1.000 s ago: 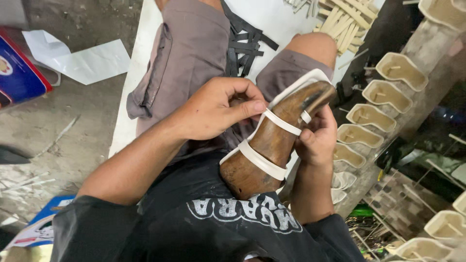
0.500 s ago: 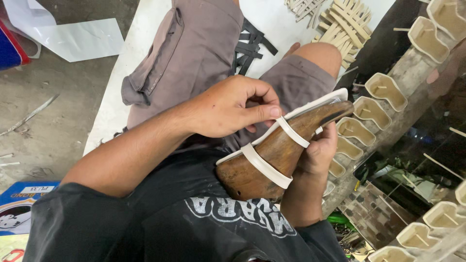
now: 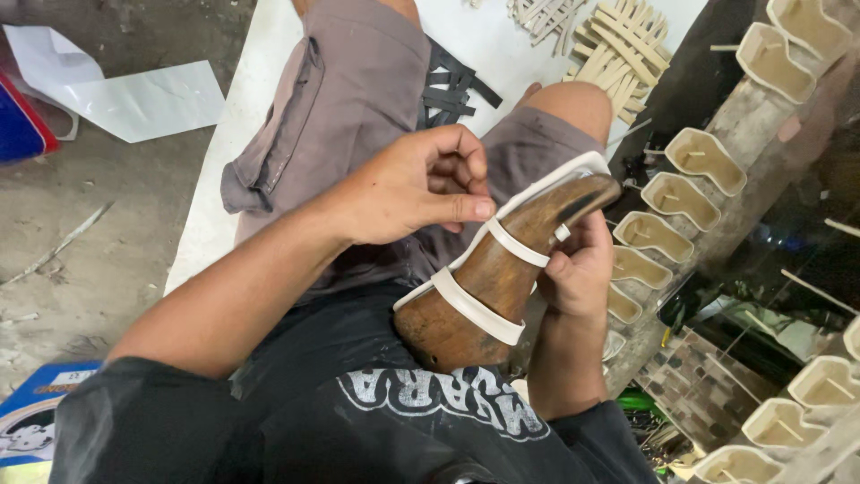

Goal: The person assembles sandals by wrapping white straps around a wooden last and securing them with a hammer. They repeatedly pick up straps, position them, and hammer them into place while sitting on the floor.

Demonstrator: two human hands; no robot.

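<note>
The right hand (image 3: 578, 273) grips the wooden shoe last (image 3: 497, 278) from below — the left hand (image 3: 408, 188) pinches its white strap (image 3: 518, 244); strap-fitting seems under way, needing even tension.

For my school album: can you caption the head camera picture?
Two hands, left hand and right hand, fit cream straps on a wooden shoe form.

Woven cream strap pieces (image 3: 627, 45) and black straps (image 3: 452, 85) on a white sheet (image 3: 215, 224); row of cream shoe-shaped moulds (image 3: 685, 193) at right; loose white paper (image 3: 134, 90) on dusty concrete floor (image 3: 63, 233); blue printed box (image 3: 31, 417) lower left.
</note>
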